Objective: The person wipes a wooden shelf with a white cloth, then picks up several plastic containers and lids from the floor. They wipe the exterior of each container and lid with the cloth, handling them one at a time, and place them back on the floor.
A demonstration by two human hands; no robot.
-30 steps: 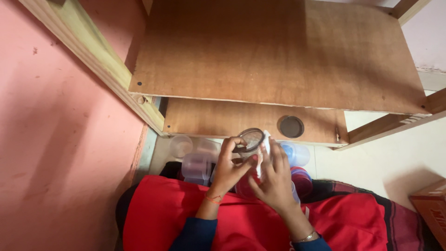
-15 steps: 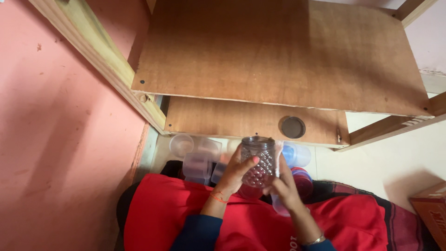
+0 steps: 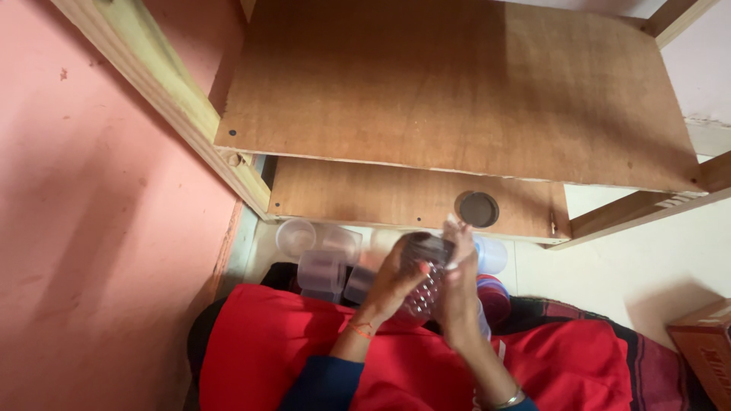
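A clear, diamond-patterned plastic jar point(image 3: 423, 291) is held over my lap, its mouth tilted up and away. My left hand point(image 3: 397, 281) grips its left side. My right hand point(image 3: 457, 285) is wrapped around its right side, fingers reaching up past the rim, with a pale cloth or tissue partly showing there. A dark round lid point(image 3: 477, 208) lies on the lower wooden shelf point(image 3: 358, 194) just beyond the jar.
Several clear plastic containers point(image 3: 320, 255) and blue-lidded tubs point(image 3: 487, 255) crowd the floor under the shelf. A larger wooden shelf board point(image 3: 449, 91) sits above. Pink wall point(image 3: 99, 228) is close on the left. A cardboard box point(image 3: 704, 350) is at the right.
The jar was upright between my hands, then tilted and dropped a little lower. My right hand slid from below the jar up along its right side to the rim.
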